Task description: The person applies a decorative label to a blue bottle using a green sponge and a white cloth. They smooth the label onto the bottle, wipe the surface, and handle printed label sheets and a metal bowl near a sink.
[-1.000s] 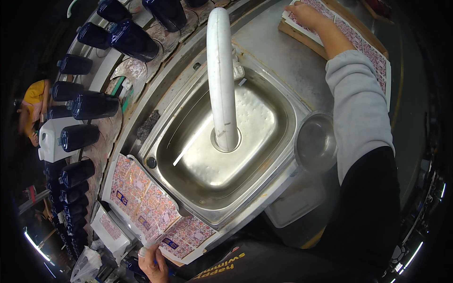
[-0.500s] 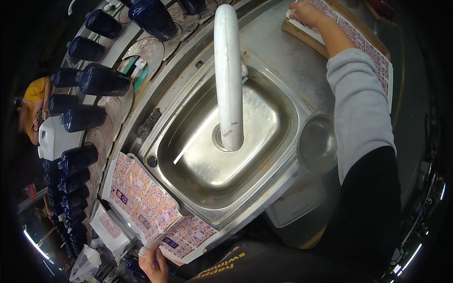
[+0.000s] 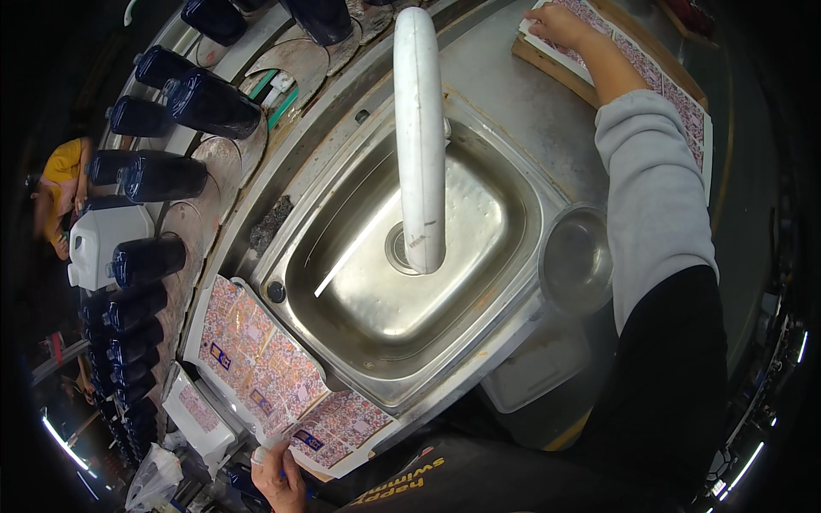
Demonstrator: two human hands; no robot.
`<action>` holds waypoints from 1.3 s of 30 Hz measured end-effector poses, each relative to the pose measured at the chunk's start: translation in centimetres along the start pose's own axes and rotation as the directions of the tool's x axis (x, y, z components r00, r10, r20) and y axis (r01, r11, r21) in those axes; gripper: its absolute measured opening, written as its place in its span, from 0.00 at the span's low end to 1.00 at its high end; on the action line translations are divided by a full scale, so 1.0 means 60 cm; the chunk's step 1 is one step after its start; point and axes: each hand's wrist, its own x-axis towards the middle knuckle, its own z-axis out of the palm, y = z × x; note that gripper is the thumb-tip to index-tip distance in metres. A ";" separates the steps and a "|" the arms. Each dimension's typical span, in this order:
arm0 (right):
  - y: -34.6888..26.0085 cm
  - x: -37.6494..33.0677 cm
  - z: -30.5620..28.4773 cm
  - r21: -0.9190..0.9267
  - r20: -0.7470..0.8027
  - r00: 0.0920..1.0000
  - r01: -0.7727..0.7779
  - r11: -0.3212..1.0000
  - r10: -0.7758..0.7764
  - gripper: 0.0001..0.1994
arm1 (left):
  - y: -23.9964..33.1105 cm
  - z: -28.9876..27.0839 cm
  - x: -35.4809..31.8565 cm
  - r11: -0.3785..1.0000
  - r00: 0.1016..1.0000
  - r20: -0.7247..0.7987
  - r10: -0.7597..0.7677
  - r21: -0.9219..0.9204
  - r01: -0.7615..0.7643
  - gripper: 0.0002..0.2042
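Down at the lower left, my left hand (image 3: pixel 278 477) is closed at the edge of a pink-and-orange patterned sheet (image 3: pixel 256 342), fingertips pressed together on its border. A white covering shows on one finger. My right arm stretches up to the far right, where my right hand (image 3: pixel 558 26) pinches the near-left corner of another patterned sheet (image 3: pixel 654 77). That sheet lies on a wooden board (image 3: pixel 556 73). Between my hands is a steel sink (image 3: pixel 479 282) with a thick white spout (image 3: pixel 421 145) arching over it.
Dark blue bottles (image 3: pixel 214 103) stand in a row on round plates (image 3: pixel 227 158) along the left. A white jug (image 3: pixel 107 244) stands among them. A metal bowl (image 3: pixel 575 261) sits right of the sink. Far left, a person in yellow (image 3: pixel 64 184) works.
The blue bottles and their round plates have shifted along the line, toward the upper right. My hands have stayed nearly in place.
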 end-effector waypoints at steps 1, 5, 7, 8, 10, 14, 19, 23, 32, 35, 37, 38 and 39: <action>0.001 0.003 0.001 -0.041 -0.017 1.000 0.016 0.999 -0.017 0.16 | -0.001 0.001 0.000 1.000 1.000 -0.003 -0.002 -0.003 0.002 0.07; 0.001 0.013 0.008 -0.222 -0.049 0.996 0.060 0.973 -0.073 0.17 | 0.001 -0.001 0.001 1.000 1.000 0.004 -0.006 0.001 0.006 0.06; -0.001 0.008 0.005 -0.193 -0.104 0.985 0.117 0.974 -0.139 0.17 | 0.002 -0.002 0.001 1.000 1.000 0.015 -0.015 0.008 0.015 0.06; -0.002 0.004 0.001 -0.182 -0.137 0.976 0.144 0.973 -0.170 0.17 | 0.002 -0.001 0.001 1.000 1.000 0.019 -0.021 0.009 0.021 0.07; -0.003 -0.006 -0.007 -0.134 -0.097 0.993 0.058 0.989 -0.072 0.17 | 0.000 -0.001 -0.001 1.000 1.000 0.016 -0.022 -0.001 0.022 0.07; 0.004 -0.013 -0.015 0.125 0.024 0.988 -0.151 0.981 0.150 0.19 | -0.008 0.003 -0.008 1.000 1.000 -0.009 -0.013 -0.024 0.013 0.07; 0.008 -0.005 -0.007 -0.245 -0.218 0.952 0.157 0.957 -0.213 0.34 | -0.014 0.004 -0.009 0.999 0.999 0.009 0.040 0.016 -0.040 0.07; -0.012 -0.018 -0.006 -0.107 -0.383 0.923 -0.006 0.994 -0.036 0.45 | 0.001 -0.010 0.007 0.997 0.991 0.112 0.075 0.018 -0.077 0.08; 0.107 -0.123 0.019 -0.175 -0.253 0.929 -0.318 0.932 0.270 0.21 | 0.062 -0.039 0.040 0.998 0.966 0.254 0.048 -0.046 -0.037 0.10; 0.140 -0.122 -0.001 -0.079 -0.421 0.871 -0.313 0.946 0.253 0.14 | 0.093 -0.044 0.050 0.995 0.959 0.271 0.086 -0.067 -0.070 0.10; 0.133 -0.104 -0.019 -0.235 -0.343 0.922 -0.266 0.935 0.177 0.13 | 0.120 -0.047 0.061 0.996 0.947 0.312 0.079 -0.054 -0.066 0.10; 0.121 -0.096 -0.029 -0.198 -0.333 0.927 -0.248 0.948 0.173 0.12 | 0.136 -0.047 0.067 0.998 0.939 0.336 0.068 -0.038 -0.059 0.10; 0.109 -0.086 -0.033 -0.159 -0.322 0.932 -0.228 0.961 0.168 0.11 | 0.153 -0.048 0.073 0.998 0.932 0.359 0.055 -0.020 -0.052 0.09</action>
